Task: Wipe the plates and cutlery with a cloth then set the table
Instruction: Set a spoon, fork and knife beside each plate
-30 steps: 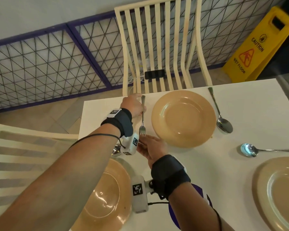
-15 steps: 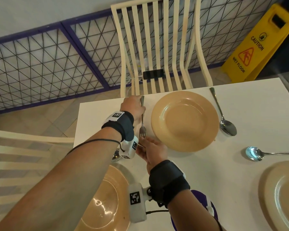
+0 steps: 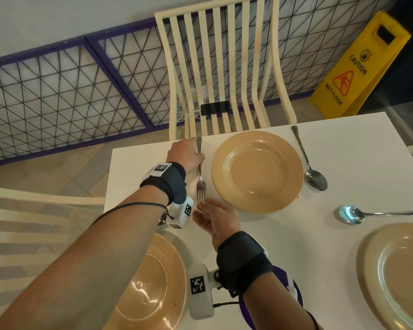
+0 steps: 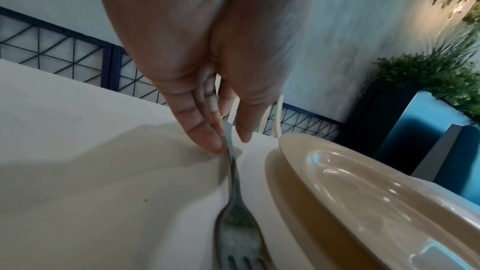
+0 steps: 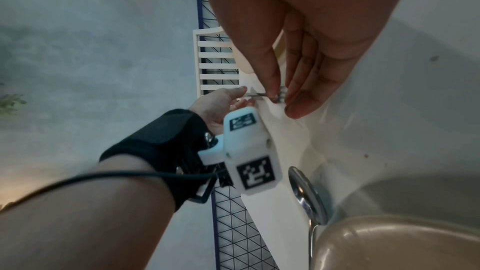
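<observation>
Pinching the fork (image 3: 200, 177) handle in your left grip (image 3: 187, 154) while your right grip (image 3: 216, 221) has let go and opened by the tines, you've laid it on the desk (image 3: 343, 148) just beside the far plate (image 3: 256, 171).

The fork (image 3: 200, 177) is shiny metal, smooth, and a bit dull on its prongs. The plate (image 3: 257, 171) near the far edge of the table looks like glossy tan pottery, with bright spots of light on it. The spoon (image 3: 308, 163) past it is shiny metal like a mirror. The table (image 3: 343, 144) top is white, smooth and matt. The chair (image 3: 224, 67) at the far edge looks like painted cream wood.
</observation>
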### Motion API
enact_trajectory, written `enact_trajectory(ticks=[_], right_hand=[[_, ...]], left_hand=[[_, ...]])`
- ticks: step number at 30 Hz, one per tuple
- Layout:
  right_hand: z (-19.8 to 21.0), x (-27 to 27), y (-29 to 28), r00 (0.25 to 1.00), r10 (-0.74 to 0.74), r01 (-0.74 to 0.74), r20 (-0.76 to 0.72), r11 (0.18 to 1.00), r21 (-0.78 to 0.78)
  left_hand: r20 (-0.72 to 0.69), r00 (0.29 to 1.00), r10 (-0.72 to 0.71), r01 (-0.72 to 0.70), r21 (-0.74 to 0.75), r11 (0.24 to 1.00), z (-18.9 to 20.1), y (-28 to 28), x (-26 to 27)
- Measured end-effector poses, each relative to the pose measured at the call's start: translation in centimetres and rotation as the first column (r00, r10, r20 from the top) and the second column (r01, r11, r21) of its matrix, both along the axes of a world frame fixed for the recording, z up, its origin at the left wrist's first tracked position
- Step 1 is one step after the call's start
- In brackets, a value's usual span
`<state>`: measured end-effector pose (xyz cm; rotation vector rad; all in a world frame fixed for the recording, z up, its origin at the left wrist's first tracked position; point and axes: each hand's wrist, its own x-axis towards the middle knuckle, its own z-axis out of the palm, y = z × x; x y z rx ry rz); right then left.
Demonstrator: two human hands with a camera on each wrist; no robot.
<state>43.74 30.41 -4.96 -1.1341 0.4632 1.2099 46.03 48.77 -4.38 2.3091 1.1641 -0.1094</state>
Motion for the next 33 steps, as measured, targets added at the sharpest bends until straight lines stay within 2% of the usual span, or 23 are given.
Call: enact_trajectory(ticks=[4,8,13,19,23,26,30,33], right_hand=[[1.3,0.1,-3.2,0.998,0.058,-0.059,0.017,0.998,0.011],[3.3,0.0,-8.7,0.979,0.173,-0.172,0.105,0.985,-0.017],[5.1,-0.8,-18.2,0.869,0.367,-0.333,0.332,0.930,-0.158],[5.7,-2.6,-29.2,0.690,0.568,-0.364,0.449,0.808,-0.463],[3.7,-4.3,-34.1,0.546,0.694,-0.316,0.469,0.689,-0.652],[2.4,-5.3,-34.9,0.445,0.764,-0.300,0.468,0.619,-0.726],[1.4,-5.5,-33.3,0.357,0.826,-0.283,0.436,0.540,-0.793],[1.3,-5.6,-32.0,0.262,0.880,-0.299,0.397,0.465,-0.834]], left_hand=[[0.123,0.991,0.056,-0.052,-0.032,0.998,2.5,-1.7,-2.6],[0.283,0.957,0.062,-0.044,-0.068,0.997,6.3,-7.0,-6.9],[0.363,0.931,0.026,0.037,-0.165,0.986,8.5,-18.0,-13.6],[0.238,0.970,-0.043,0.131,-0.368,0.920,5.9,-31.6,-20.4],[0.092,0.988,-0.122,0.147,-0.356,0.923,3.7,-37.7,-22.7],[0.041,0.988,-0.148,0.154,-0.320,0.935,3.1,-40.1,-23.3],[0.007,0.997,-0.075,0.074,-0.306,0.949,3.1,-41.4,-23.8],[-0.012,0.999,-0.046,0.040,-0.307,0.951,3.4,-42.1,-24.3]])
